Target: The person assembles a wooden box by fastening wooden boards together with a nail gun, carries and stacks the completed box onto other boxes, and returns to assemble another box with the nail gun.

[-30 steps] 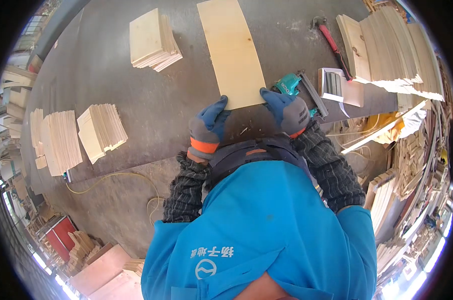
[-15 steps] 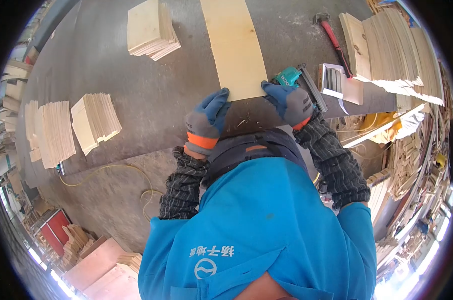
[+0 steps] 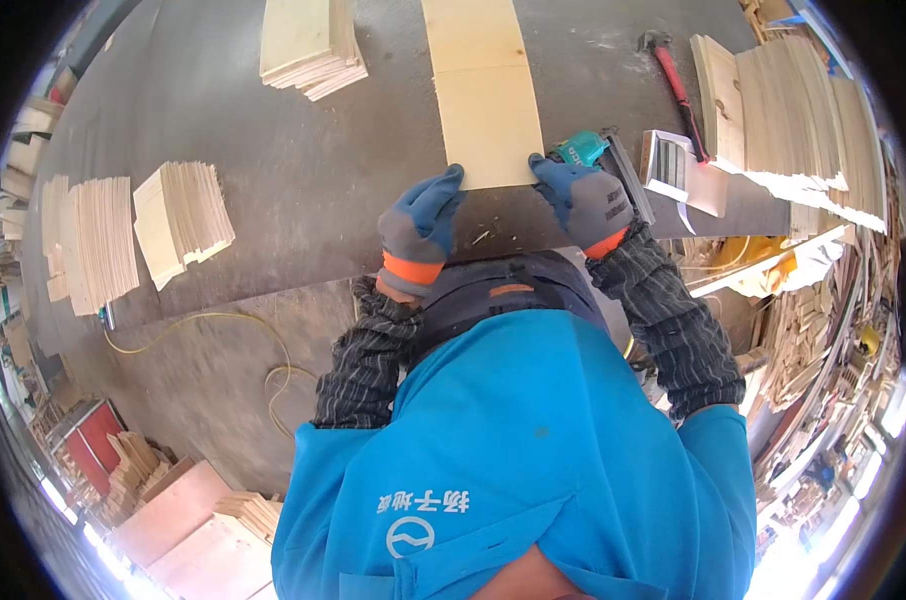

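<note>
A thin, pale wooden board [image 3: 491, 130] lies lengthwise on the dark worktable, its near end toward me. A faint straight line crosses it farther up; I cannot tell whether that is a joint between two pieces. My left hand [image 3: 420, 222], in a blue and grey glove with an orange cuff, grips the near left corner between thumb and fingers. At the near right corner my right hand [image 3: 587, 205], gloved alike, pinches the edge. Just beyond the right hand rests a teal nail gun [image 3: 583, 149], partly hidden by that hand.
A red-handled hammer [image 3: 679, 95] lies at the right beside an open box of metal strips [image 3: 667, 160]. Stacked boards [image 3: 788, 115] stand at the far right. More stacks sit at the back [image 3: 308, 45] and left [image 3: 183, 220]. A yellow hose [image 3: 213, 317] trails below the table edge.
The board and both hands sit slightly farther up the view, with the hands still at its near corners. The camera view has shifted a little. The line across the board shows more clearly.
</note>
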Tool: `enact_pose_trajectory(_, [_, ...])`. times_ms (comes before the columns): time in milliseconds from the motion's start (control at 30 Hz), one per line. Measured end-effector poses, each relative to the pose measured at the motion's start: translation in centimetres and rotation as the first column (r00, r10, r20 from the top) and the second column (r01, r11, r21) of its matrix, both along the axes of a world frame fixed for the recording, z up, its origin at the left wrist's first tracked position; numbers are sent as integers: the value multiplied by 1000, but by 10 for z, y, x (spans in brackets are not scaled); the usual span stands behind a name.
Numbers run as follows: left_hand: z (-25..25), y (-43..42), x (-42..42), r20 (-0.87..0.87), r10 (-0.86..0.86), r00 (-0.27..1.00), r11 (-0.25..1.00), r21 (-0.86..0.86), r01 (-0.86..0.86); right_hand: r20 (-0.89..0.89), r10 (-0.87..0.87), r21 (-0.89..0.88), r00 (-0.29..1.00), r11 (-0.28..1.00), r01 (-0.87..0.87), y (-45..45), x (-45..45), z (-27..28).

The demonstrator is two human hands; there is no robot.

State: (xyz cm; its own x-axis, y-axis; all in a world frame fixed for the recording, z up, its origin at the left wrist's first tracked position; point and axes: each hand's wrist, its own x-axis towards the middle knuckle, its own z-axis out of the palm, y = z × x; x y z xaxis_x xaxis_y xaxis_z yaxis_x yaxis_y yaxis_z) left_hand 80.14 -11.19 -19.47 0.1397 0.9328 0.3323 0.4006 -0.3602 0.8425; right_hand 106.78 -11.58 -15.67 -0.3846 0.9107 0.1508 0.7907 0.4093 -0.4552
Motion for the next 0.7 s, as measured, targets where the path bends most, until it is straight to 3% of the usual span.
enact_pose_trajectory(33, [-3,-1,0,55,3,999,1000,-10,-3,18,-9,15,1000,1000,9,-2,-1,-2])
enact_pose_trajectory(200, [-3,1,-2,-64,6,998,995,102,1,133,-22,90,991,996,10,-7,-2,-2])
enact_pose_trajectory(300, [0,1,-5,-117,-4,993,988,152,22,177,-11,42,984,999,3,-10,-4,4])
enact_pose_trajectory(533, [2,4,-5,-279,4,960,984,173,46,192,-31,97,981,995,13,-8,-5,-1])
enact_pose_trajectory(700, [0,16,-7,-224,-44,974,968,230,97,131,-55,122,990,992,39,-4,-6,-3])
